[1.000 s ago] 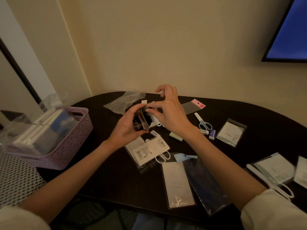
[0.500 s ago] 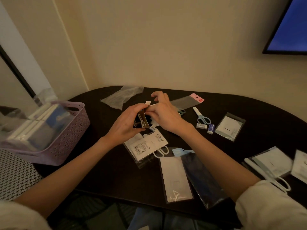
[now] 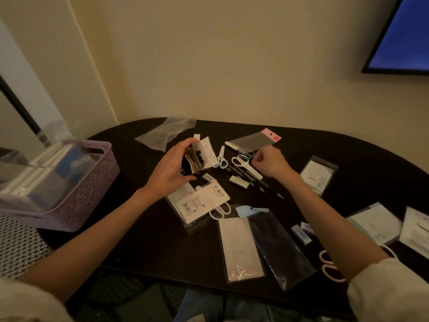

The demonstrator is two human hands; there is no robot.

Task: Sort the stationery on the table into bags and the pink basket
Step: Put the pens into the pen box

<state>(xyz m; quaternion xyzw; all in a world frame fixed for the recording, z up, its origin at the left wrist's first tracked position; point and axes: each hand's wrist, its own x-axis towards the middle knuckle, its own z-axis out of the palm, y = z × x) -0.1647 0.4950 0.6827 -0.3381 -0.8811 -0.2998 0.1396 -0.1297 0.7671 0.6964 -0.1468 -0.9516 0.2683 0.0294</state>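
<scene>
The table [image 3: 144, 240] had a round dark edge, with bare room near the front left. The pink basket [image 3: 88, 194] sat at its left edge, part cut off. The left hand [image 3: 169, 173] gripped a small open box [image 3: 197, 159] above the table. The right hand [image 3: 269, 162] was curled over the scissors [image 3: 246, 166]; I could not tell if it pinched anything. A white card [image 3: 204, 203] had a barcode, its writing too small to read.

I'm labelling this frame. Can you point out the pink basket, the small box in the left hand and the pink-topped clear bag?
pink basket [image 3: 92, 182], head view, on its perforated side wall.
small box [image 3: 193, 162], head view, on its brown side panel.
pink-topped clear bag [image 3: 251, 141], head view, on its clear middle.
</scene>
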